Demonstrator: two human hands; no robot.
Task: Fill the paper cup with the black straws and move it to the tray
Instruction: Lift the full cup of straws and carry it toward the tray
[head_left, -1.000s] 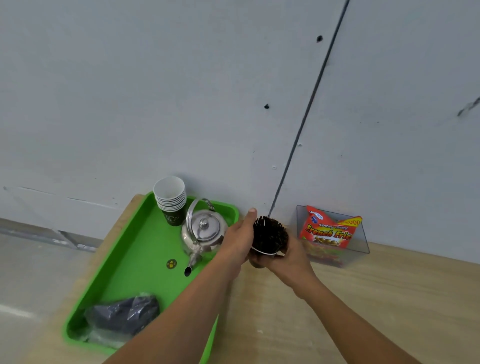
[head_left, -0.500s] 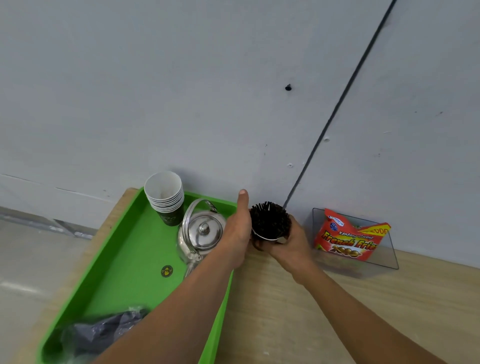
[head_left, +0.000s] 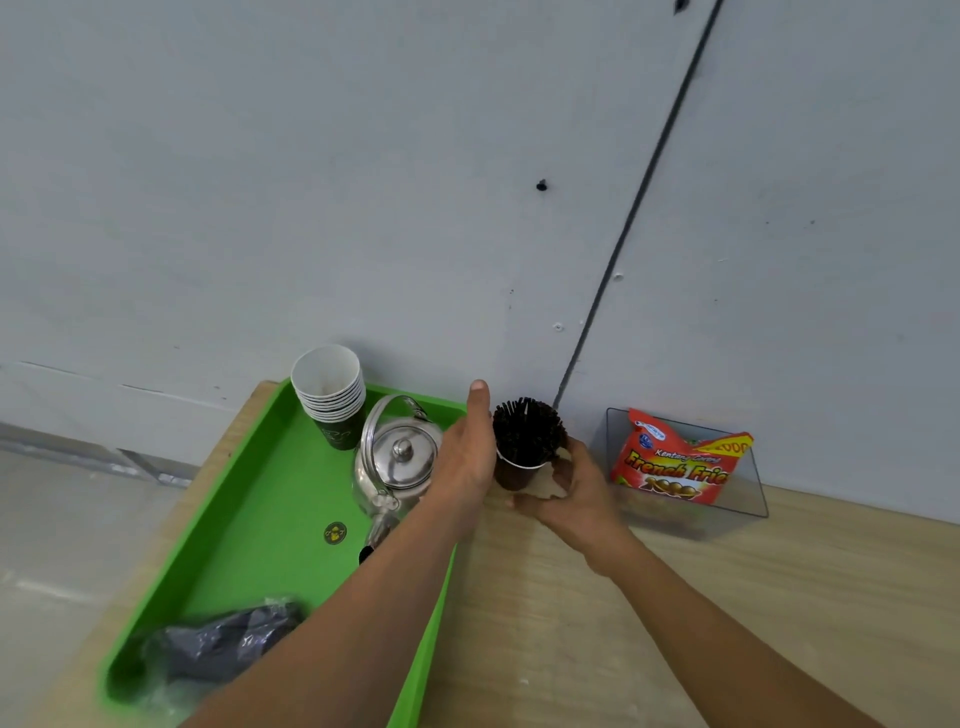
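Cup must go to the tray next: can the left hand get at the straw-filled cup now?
Probably yes: the left hand lies flat against the paper cup, with nothing between them; the right hand curls round its base.

Readable text only on the red snack bag (head_left: 675, 462) in the clear box (head_left: 753, 506): "French Fries", small "Kentang Goreng" above it, "2000" below. Yellow corner flag has digits, too blurred. Round sticker (head_left: 335, 533) on the tray (head_left: 249, 519) and logo on the bottom stacked cup (head_left: 337, 437): unreadable.
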